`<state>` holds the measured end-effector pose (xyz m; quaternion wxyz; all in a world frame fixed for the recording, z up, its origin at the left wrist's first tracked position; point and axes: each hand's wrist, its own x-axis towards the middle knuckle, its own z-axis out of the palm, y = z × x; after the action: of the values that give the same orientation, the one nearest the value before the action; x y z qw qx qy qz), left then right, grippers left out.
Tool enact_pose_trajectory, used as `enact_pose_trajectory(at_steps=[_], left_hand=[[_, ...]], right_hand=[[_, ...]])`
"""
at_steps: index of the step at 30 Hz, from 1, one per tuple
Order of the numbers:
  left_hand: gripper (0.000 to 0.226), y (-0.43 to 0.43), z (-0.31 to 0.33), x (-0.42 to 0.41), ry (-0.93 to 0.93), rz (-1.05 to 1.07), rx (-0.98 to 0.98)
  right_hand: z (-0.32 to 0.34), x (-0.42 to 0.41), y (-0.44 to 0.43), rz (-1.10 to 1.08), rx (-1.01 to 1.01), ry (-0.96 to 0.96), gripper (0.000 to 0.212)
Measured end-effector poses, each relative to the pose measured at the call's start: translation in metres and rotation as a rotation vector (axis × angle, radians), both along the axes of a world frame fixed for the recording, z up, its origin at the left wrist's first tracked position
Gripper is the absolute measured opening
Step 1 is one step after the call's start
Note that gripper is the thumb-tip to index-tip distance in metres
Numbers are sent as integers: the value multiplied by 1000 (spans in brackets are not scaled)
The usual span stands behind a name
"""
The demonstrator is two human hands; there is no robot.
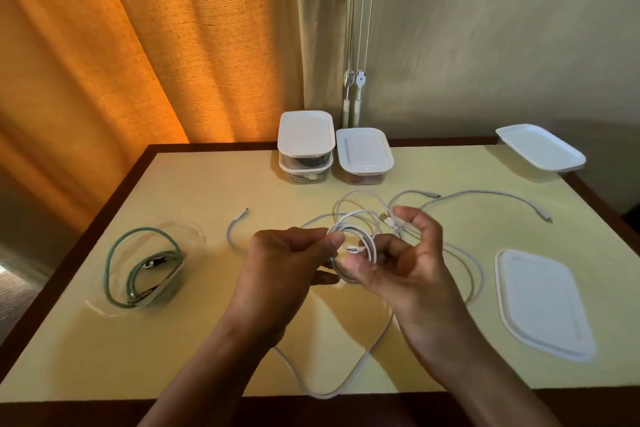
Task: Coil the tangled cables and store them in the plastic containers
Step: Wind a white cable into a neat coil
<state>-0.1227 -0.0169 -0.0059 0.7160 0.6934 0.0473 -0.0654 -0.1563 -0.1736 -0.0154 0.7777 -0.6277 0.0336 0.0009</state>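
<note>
Yellow counter point(207, 340) carrying everything. Lidded containers point(304, 149) sitting at back; open container point(173, 284) at left holding green cable point(117, 253); loose lid point(543, 302) lying at right. Left hand point(284, 260) and right hand point(412, 263) meeting over counter middle, winding white cable point(349, 243) into small coil. Grip: left fingers point(334, 239) pinching coil, right fingers point(412, 218) curling round loops. Judging step: coiling, tail trailing toward near edge. Next: feeding tail round, then storing.
</note>
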Motion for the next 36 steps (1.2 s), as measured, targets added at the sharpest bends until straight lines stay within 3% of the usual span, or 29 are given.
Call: enact_pose_trajectory(at_steps=[2, 5, 8, 11, 13, 17, 20, 23, 28, 31, 36], left_hand=[[11, 2, 2, 1, 14, -20, -13], [10, 7, 4, 3, 13, -27, -2], [11, 9, 5, 3, 24, -32, 1], [10, 10, 5, 6, 42, 24, -31], [11, 13, 5, 8, 55, 59, -71], [12, 12, 4, 8, 64, 53, -121], [10, 9, 5, 6, 52, 37, -114], [10, 9, 6, 5, 24, 24, -74], [7, 7, 5, 3, -10, 44, 1], [7, 5, 5, 2, -5, 37, -17], [9, 1, 7, 0, -13, 2, -8]], right_hand=[[-1, -5, 5, -14, -241, -148, 72], [4, -5, 5, -10, -485, -285, 39], [5, -4, 4, -58, -589, -317, 16], [0, -1, -1, -52, -625, -348, 10], [0, 0, -3, 1, -558, -306, 6], [3, 1, -2, 25, -215, -127, 35], [5, 6, -2, -26, -45, -17, 45], [5, 7, -2, -35, 85, 31, 42], [3, 9, 0, -197, 192, 84, 14], [7, 10, -1, -153, 319, 155, 12], [8, 7, 9, -77, 475, 240, 40]])
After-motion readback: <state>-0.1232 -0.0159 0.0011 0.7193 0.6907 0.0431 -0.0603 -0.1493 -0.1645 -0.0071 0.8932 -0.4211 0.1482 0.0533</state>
